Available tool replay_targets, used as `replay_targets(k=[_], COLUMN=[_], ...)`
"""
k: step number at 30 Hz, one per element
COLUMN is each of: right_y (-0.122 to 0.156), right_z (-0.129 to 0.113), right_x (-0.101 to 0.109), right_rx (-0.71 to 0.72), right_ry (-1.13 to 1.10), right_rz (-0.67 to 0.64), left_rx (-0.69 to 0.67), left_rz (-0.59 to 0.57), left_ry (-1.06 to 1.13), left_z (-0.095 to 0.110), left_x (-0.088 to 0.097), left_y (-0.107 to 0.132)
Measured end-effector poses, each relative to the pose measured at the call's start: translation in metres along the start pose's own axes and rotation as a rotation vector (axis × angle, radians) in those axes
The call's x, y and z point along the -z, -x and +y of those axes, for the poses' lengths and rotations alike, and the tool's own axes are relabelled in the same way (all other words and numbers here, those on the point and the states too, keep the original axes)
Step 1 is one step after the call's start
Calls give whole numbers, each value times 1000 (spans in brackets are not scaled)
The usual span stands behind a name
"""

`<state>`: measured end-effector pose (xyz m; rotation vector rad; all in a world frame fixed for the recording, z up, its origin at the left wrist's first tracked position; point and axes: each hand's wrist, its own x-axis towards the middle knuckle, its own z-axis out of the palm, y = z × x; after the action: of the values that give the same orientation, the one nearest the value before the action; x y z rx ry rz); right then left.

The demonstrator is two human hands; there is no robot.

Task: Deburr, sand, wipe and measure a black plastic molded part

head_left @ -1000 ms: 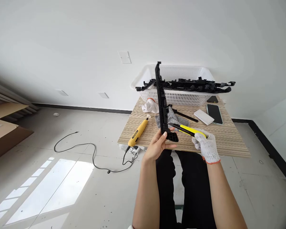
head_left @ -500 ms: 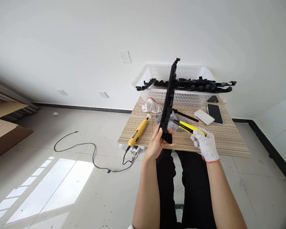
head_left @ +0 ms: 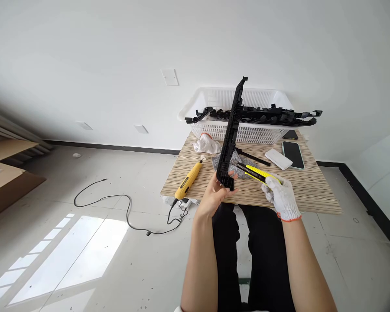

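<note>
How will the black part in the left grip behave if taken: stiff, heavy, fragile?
The black part is probably stiff: held near one end, it shows no sag. It seems light, the left grip alone supporting it. Its thin upper end might snap.

A black strip [head_left: 230, 138] slants near a yellow cutter [head_left: 258, 173].

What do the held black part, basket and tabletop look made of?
Held black part: probably satin molded plastic, given its ribs and tabs.
Basket: likely smooth plastic, with slotted walls.
Tabletop: perhaps matte laminate, given its even stripes.
</note>
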<state>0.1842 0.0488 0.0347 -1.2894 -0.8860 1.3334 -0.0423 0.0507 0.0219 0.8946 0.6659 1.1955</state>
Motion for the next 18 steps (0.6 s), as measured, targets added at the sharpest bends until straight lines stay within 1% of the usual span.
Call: replay_targets(k=[3,6,9,13,16,18], right_y=[0,0,1,1,1,2], right_z=[0,-1,-1,-1,-2,-2], right_x=[0,1,0,0,0,-1], right_rx=[-24,-10,-39,-4,-26,-15], right_ry=[23,13,43,25,50,38], right_rz=[-43,3,-53,10,-72,-18], left_rx=[-20,-51,-83,-103,-94,-75], left_rz=[-3,10,27,26,22,10], left_ry=[11,12,4,-10,-29,-38], left_z=[1,2,3,3,5,7], left_x=[-1,-2,-3,-3,-4,-5], left_y=[0,-1,-1,-1,-1,0])
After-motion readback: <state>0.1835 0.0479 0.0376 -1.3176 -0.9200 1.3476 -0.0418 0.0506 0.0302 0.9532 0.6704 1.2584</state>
